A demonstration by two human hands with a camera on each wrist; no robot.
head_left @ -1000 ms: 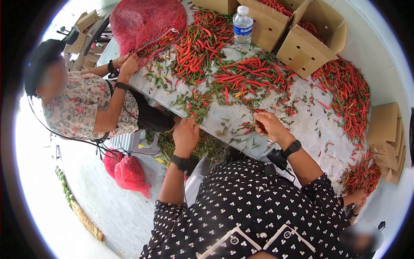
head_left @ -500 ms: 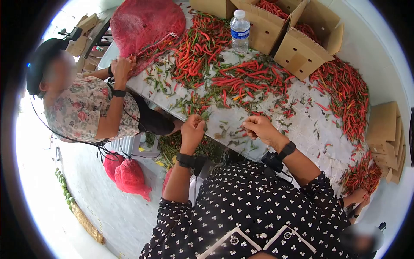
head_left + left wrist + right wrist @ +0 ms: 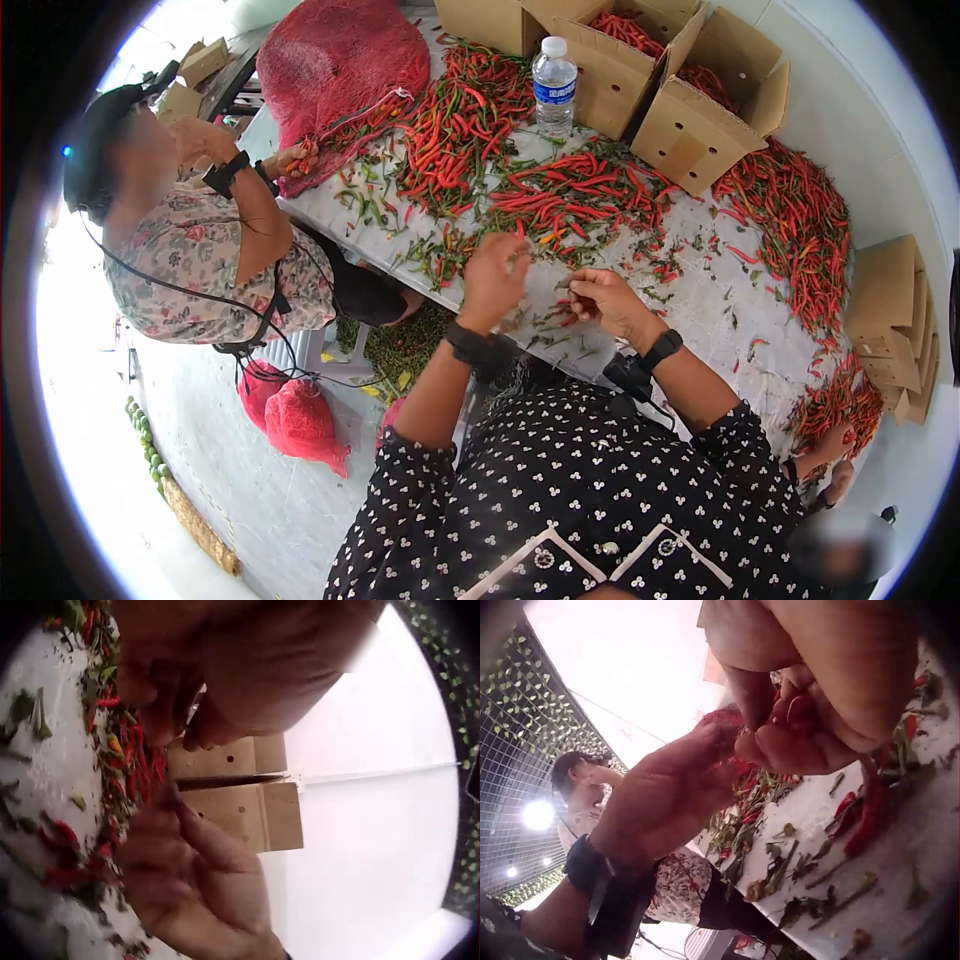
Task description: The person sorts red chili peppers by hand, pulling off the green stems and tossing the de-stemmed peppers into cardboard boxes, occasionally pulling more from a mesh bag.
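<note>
My right hand [image 3: 608,302] is held over the near part of the table, its fingers curled round a red chili pepper [image 3: 802,714] that shows between them in the right wrist view. Just left of it and a little higher in the head view is my left hand [image 3: 495,280], thumb and fingers apart and loosely bent, with nothing visible between them. Its fingertips come close to the right hand's in the right wrist view. Below lie loose stems and scattered chilies [image 3: 866,814]. A heap of red chilies [image 3: 580,192] lies just beyond both hands.
Open cardboard boxes [image 3: 690,145] with chilies stand at the back, beside a water bottle [image 3: 554,88]. A red mesh sack [image 3: 340,65] lies at the far left near another person [image 3: 190,230]. More chilies [image 3: 800,230] are piled at right. Pink bags [image 3: 305,428] sit on the floor.
My left hand has moved right and up, toward the right hand, its thumb and fingers parting. My right hand shifted slightly left. The person at left has raised a hand toward the face.
</note>
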